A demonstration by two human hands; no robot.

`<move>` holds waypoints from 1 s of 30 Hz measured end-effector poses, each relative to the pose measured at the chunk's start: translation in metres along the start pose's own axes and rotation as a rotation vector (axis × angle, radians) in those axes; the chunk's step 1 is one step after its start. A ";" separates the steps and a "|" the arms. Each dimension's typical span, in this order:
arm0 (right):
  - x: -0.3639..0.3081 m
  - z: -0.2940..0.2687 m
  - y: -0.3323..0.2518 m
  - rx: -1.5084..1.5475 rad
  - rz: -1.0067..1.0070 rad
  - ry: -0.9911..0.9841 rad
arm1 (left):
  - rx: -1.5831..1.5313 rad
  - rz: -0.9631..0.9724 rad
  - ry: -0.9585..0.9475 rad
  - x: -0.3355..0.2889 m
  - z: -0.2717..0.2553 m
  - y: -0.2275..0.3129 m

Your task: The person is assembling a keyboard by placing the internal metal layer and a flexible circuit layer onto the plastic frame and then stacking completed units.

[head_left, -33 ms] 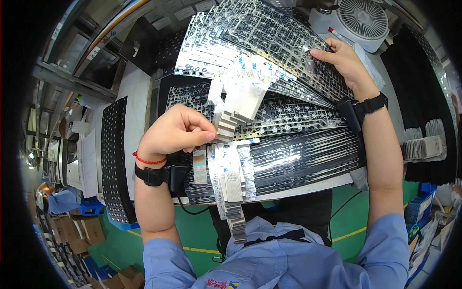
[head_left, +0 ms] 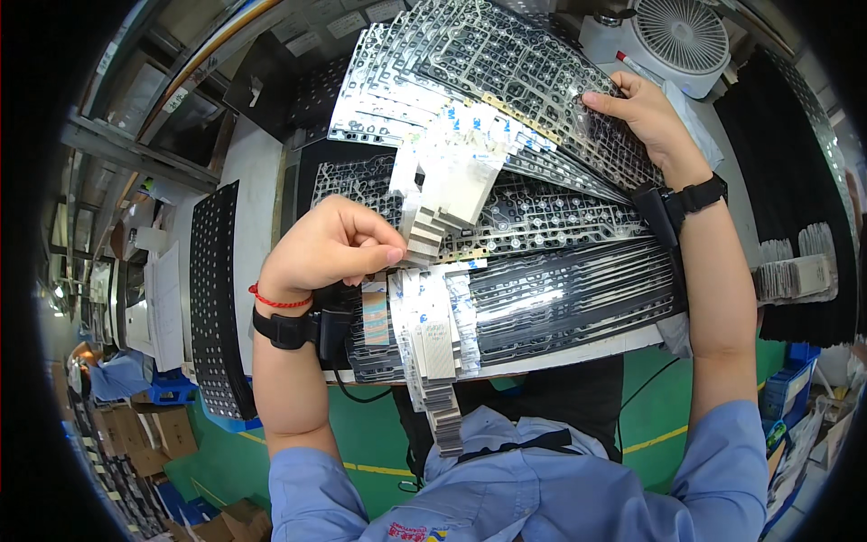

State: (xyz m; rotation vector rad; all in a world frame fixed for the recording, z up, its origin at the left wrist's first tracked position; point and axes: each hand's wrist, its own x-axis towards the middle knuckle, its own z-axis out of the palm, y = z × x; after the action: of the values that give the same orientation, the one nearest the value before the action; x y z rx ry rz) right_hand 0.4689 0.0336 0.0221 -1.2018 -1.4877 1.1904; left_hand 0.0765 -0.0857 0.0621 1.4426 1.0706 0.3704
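From my remote seat I saw the workbench (head_left: 262,181) covered by fanned stacks of thin membrane circuit sheets. The far stack (head_left: 470,63) spread from the middle toward the far right, a second stack (head_left: 542,217) lay under it, and a darker, glossy stack (head_left: 578,289) sat nearest the person, its edge over the bench's near rim. A black perforated panel (head_left: 212,298) stood along the left side, and a white desk fan (head_left: 682,41) sat at the far right corner. White ribbon tails (head_left: 433,316) hung from the sheets toward the body.

The right hand (head_left: 646,113) lay flat on the far stack's right end, fingers stretched and pressing the top sheet, gripping nothing I could make out. The left hand (head_left: 330,248) was curled into a loose fist, thumb and forefinger pinched on a ribbon tail (head_left: 420,239) at the middle of the bench. Each wrist wore a black strap.
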 end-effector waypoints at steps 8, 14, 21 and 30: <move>-0.001 0.001 -0.002 -0.047 -0.006 0.028 | -0.037 -0.008 0.015 -0.001 0.001 0.001; -0.001 0.001 -0.001 -0.070 -0.010 0.047 | -0.008 0.001 -0.025 -0.001 0.001 0.001; 0.001 -0.001 0.000 -0.077 -0.006 0.046 | -0.027 -0.006 -0.024 -0.001 0.002 0.002; -0.003 0.003 -0.005 -0.116 0.013 0.044 | 0.022 -0.041 0.039 0.003 0.005 0.002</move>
State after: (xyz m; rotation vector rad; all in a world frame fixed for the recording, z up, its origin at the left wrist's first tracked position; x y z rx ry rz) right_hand 0.4651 0.0300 0.0267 -1.3082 -1.5362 1.0918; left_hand 0.0825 -0.0862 0.0618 1.4358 1.1366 0.3597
